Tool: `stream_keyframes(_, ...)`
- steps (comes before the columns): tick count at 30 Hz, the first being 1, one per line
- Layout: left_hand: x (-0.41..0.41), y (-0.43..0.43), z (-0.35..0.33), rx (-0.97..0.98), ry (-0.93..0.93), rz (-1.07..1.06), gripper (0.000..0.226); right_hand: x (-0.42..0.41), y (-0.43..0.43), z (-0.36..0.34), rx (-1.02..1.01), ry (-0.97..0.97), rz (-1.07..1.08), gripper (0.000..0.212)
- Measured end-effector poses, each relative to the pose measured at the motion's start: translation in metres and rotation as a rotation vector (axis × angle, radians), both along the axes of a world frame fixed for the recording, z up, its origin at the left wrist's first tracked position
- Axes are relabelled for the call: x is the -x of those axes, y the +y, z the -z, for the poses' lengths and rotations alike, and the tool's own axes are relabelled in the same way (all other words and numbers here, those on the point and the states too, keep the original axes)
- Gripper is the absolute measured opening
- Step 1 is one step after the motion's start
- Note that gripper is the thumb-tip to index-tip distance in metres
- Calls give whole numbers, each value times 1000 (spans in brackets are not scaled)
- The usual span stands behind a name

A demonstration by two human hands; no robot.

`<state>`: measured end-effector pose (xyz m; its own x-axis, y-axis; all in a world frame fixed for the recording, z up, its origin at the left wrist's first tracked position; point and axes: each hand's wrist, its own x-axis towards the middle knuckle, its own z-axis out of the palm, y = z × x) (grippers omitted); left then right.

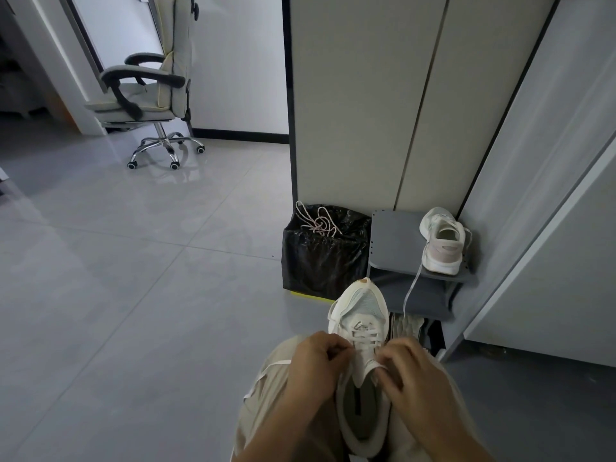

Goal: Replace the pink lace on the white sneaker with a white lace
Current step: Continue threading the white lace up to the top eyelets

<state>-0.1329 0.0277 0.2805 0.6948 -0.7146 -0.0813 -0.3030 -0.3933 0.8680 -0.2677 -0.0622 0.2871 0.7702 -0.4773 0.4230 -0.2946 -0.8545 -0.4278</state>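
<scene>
While between fingers point(328, 345), white sneaker point(361, 306).

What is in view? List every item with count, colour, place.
sneaker: one, white, on the lap
white lace: one, white, threaded through that sneaker
pink lace: one, pink-white, atop the bin bag
bin bag: one, black, beside the rack
second sneaker: one, white with pinkish heel, on the rack
rack: one, grey, against the cabinet
office chair: one, pale with black armrests, far left
left hand: one, pinching the white lace
right hand: one, pinching it at the top eyelets
</scene>
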Motion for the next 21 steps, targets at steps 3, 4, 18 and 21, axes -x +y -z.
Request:
stream_keyframes(3,-2,-3,2,-18,-77,26,7,2,1,4,-128,47,59,29)
stream_keyframes(4,-2,-4,4,-22,-100,28,9,3,2,5,-154,62,58,31)
stream_keyframes(18,0,-16,13,44,-312,143,18,6,-10,0,-435,53,16,17)
stream_keyframes(21,-1,-15,16,104,-230,100,15,-2,-18,-1,-530,74,49,14)
